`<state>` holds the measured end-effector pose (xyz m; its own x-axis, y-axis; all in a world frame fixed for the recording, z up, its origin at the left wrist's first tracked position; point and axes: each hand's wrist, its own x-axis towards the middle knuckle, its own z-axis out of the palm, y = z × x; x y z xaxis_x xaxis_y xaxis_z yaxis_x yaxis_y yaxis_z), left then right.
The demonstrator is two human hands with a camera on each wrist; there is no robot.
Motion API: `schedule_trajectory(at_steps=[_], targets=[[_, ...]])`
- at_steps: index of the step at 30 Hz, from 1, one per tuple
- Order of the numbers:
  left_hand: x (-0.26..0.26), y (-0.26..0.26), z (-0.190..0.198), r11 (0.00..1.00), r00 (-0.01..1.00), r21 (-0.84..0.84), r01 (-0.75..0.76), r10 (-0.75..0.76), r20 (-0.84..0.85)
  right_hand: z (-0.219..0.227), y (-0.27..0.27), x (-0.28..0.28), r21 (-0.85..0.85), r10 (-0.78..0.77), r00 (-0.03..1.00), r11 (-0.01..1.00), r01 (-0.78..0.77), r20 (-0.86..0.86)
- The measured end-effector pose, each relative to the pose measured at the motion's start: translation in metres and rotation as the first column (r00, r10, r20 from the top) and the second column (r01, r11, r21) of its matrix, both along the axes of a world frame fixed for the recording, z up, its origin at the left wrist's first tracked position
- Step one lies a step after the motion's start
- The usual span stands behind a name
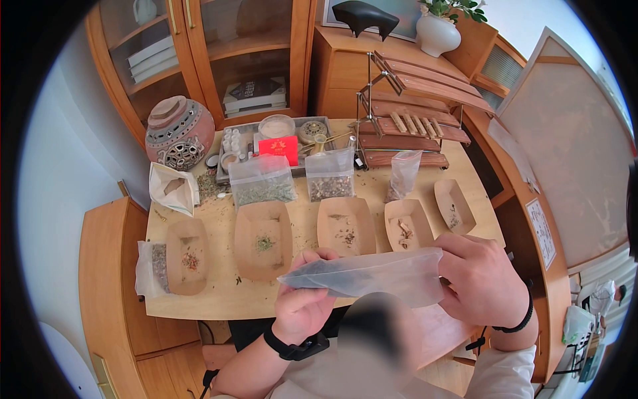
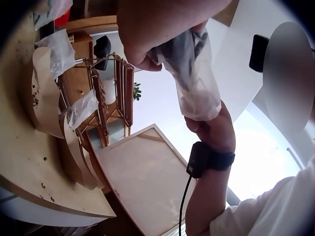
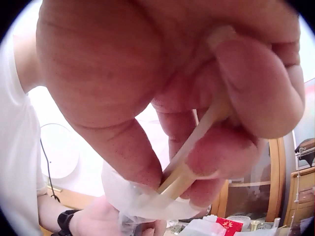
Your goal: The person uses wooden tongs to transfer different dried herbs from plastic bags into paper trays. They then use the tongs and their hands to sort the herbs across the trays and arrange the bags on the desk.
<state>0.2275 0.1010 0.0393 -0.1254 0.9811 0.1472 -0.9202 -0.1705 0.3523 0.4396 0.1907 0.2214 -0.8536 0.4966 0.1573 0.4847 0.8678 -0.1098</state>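
A frosted translucent bag with dark contents at its left end is stretched between both hands above the table's front edge. My left hand grips the dark-filled end, thumb below and fingers behind. At the other end my right hand pinches the bag's edge. The right wrist view shows the right hand's thumb and fingers on the pale edge of the bag. In the left wrist view the bag hangs between the left hand and the right hand.
Several paper trays with small amounts of dried bits stand in a row on the table. Behind them are filled bags, an open paper bag, a grey tray with a red packet, a patterned pot and a wooden rack.
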Motion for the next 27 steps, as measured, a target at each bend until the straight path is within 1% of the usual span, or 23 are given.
schedule_trajectory(at_steps=[1, 2, 4, 7, 8, 10, 14, 16, 17, 19, 20, 22, 23, 25, 26, 27], targets=[[0.002, 0.000, 0.004, 0.999, 0.999, -0.024, -0.037, 0.036, -0.024, -0.002, 0.001, 0.000, 0.018, 0.002, 1.000, 1.000, -0.002, -0.008], [0.002, 0.001, 0.003, 0.999, 0.999, -0.022, -0.037, 0.036, -0.023, -0.003, 0.000, -0.002, 0.019, 0.002, 1.000, 1.000, -0.002, -0.008], [0.003, 0.002, 0.000, 0.999, 0.994, -0.018, -0.038, 0.036, -0.104, -0.006, 0.000, -0.006, -0.023, 0.020, 1.000, 1.000, -0.020, 0.000], [0.003, 0.001, -0.002, 0.998, 0.991, -0.043, -0.045, 0.039, -0.127, -0.012, 0.005, -0.005, -0.066, 0.035, 0.999, 0.997, -0.036, -0.016], [0.003, -0.001, -0.002, 0.998, 0.991, -0.043, -0.045, 0.039, -0.128, -0.013, 0.008, -0.004, -0.066, 0.035, 0.999, 0.997, -0.036, -0.017], [0.005, -0.004, -0.003, 0.994, 0.998, -0.101, -0.048, 0.043, -0.053, -0.016, 0.012, -0.001, -0.131, -0.002, 0.997, 0.991, -0.008, -0.076], [0.001, -0.005, -0.002, 0.994, 0.994, -0.093, -0.055, 0.045, -0.100, -0.020, 0.016, 0.004, -0.147, -0.012, 0.992, 0.989, -0.007, -0.124], [0.001, -0.005, 0.002, 0.992, 0.991, -0.105, -0.063, 0.049, -0.126, -0.020, 0.017, 0.008, -0.191, -0.067, 0.991, 0.981, 0.045, -0.114], [0.001, -0.005, 0.000, 0.993, 0.991, -0.105, -0.062, 0.048, -0.126, -0.018, 0.016, 0.008, -0.190, -0.068, 0.991, 0.981, 0.046, -0.113], [0.002, -0.003, -0.004, 0.989, 0.972, -0.079, -0.122, 0.103, -0.213, -0.012, 0.016, 0.007, -0.248, -0.111, 0.984, 0.966, 0.074, -0.139], [0.003, -0.002, -0.006, 0.990, 0.972, -0.078, -0.120, 0.101, -0.213, -0.009, 0.017, 0.007, -0.247, -0.113, 0.984, 0.966, 0.077, -0.138], [0.003, 0.000, -0.008, 0.980, 0.932, -0.037, -0.194, 0.172, -0.319, -0.005, 0.018, 0.008, -0.306, -0.147, 0.983, 0.946, 0.107, -0.110], [0.003, 0.001, -0.009, 0.981, 0.932, -0.036, -0.193, 0.172, -0.318, -0.005, 0.020, 0.009, -0.305, -0.148, 0.983, 0.946, 0.108, -0.110], [0.002, 0.002, -0.012, 0.960, 0.911, -0.070, -0.271, 0.232, -0.340, -0.007, 0.023, 0.010, -0.385, -0.218, 0.962, 0.912, 0.141, -0.166], [0.002, 0.002, -0.011, 0.960, 0.912, -0.070, -0.270, 0.231, -0.340, -0.005, 0.024, 0.011, -0.385, -0.219, 0.962, 0.912, 0.141, -0.166], [0.001, 0.001, -0.010, 0.965, 0.924, -0.083, -0.250, 0.213, -0.316, -0.003, 0.025, 0.010, -0.377, -0.210, 0.970, 0.914, 0.151, -0.122]])
